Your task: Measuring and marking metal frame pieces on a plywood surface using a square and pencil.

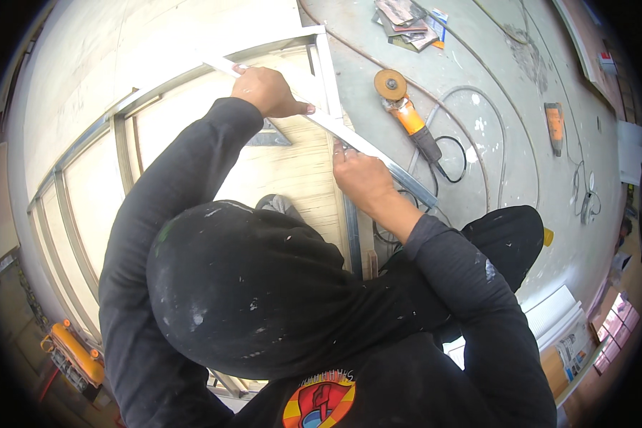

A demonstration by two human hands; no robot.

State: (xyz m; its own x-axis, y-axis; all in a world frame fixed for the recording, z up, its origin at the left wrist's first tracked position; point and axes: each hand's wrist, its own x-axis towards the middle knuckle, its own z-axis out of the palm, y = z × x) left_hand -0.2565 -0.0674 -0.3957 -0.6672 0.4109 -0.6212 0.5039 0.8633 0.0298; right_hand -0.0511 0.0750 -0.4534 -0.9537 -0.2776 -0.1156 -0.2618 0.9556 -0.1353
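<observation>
A light metal profile strip [364, 146] lies slantwise across the corner of a metal stud frame [324, 71], its lower right end sticking out over the floor. My left hand [267, 93] grips the strip near its upper left part, thumb and fingers along its edge. Just below the strip, by the frame's right side, my right hand [366, 180] is closed with its fingertips pinched together. Whatever sits in that pinch is too small to make out. Between my arms, a short metal piece [269, 134] rests on the plywood [307, 164].
On the grey floor to the right lie an orange angle grinder [409, 118] with its cord, and another orange tool [554, 128]. Hoses and cables [471, 153] cross there. Abrasive sheets [410, 25] are piled at the top. An orange compressor [77, 353] stands lower left.
</observation>
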